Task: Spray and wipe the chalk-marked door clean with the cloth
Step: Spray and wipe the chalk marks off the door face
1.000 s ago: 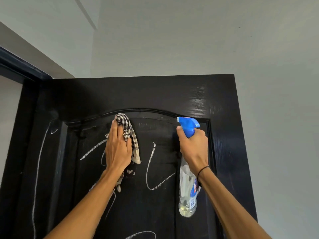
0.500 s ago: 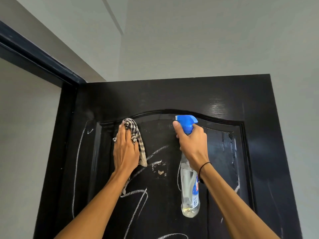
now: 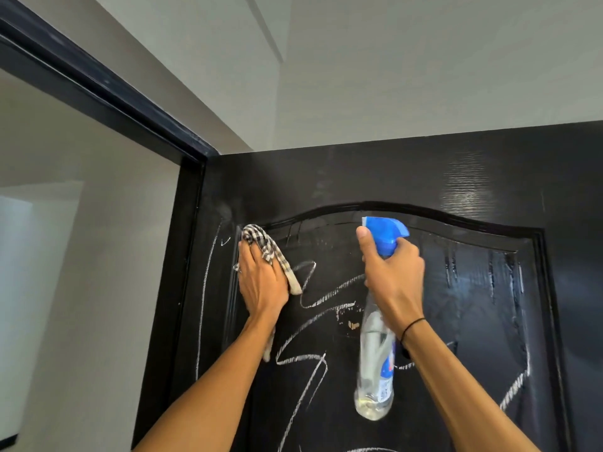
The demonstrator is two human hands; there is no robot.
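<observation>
Left hand [image 3: 261, 282], flat on the cloth [image 3: 267, 249], has slid left across the door [image 3: 489, 177] panel. Right hand [image 3: 394, 275] still grips the spray bottle [image 3: 375, 370]; chalk marks [image 3: 326, 298] remain.

Two bare forearms in view, no sleeves visible up to the frame edge. Left hand [image 3: 261, 282]: nothing worn on the wrist; a small pale glint at one finger near the edge, too small to tell if it's a ring. Right hand [image 3: 394, 282]: thin black band [image 3: 411, 327] around the wrist, plain, like a hair tie or cord. Short nails. No gloves, no watch.
</observation>
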